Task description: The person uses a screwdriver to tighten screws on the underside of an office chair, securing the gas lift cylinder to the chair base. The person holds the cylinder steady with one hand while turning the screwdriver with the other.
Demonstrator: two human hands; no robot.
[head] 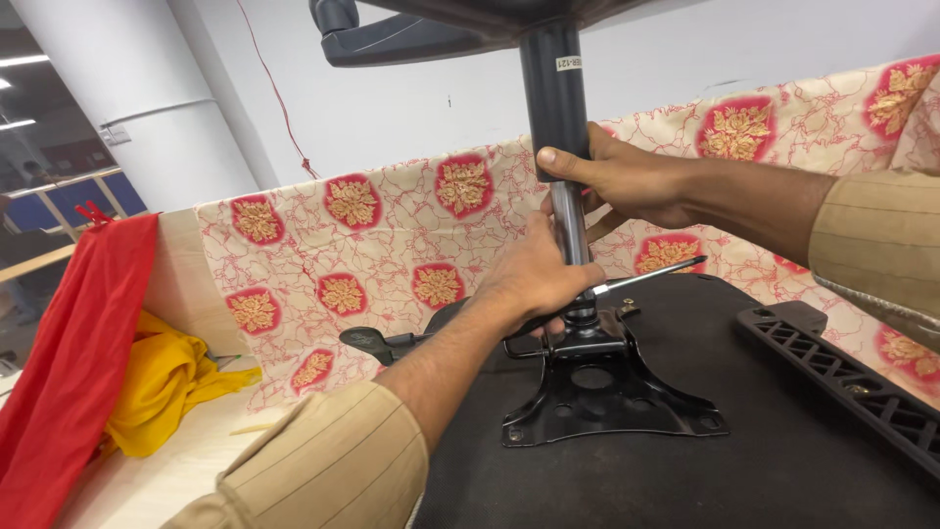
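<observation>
Far left: red cloth (69,362) draped over a board edge, yellow cloth (162,387) bunched beside it on the light wooden bench (186,470). Behind, a cream sheet with red-and-gold floral medallions (392,245) hangs as backdrop. Centre: black seat underside (685,460) lies flat, with the black metal mounting plate (602,392) fixed on it and a lever (377,340) sticking out to the left. Gas-lift column (566,167) stands upright out of the plate, black upper sleeve, shiny lower rod. Left hand (534,279) is closed around the lower rod just above the plate, and seems to hold the screwdriver (646,277) too; its shaft angles up to the right. Right hand (617,176) wraps the column higher up, at the sleeve's bottom end, thumb across the front, fingers curled behind. Black chair base (411,34) sits at the column's top. Far right: black slotted plastic part (852,382) rests on the seat edge.
</observation>
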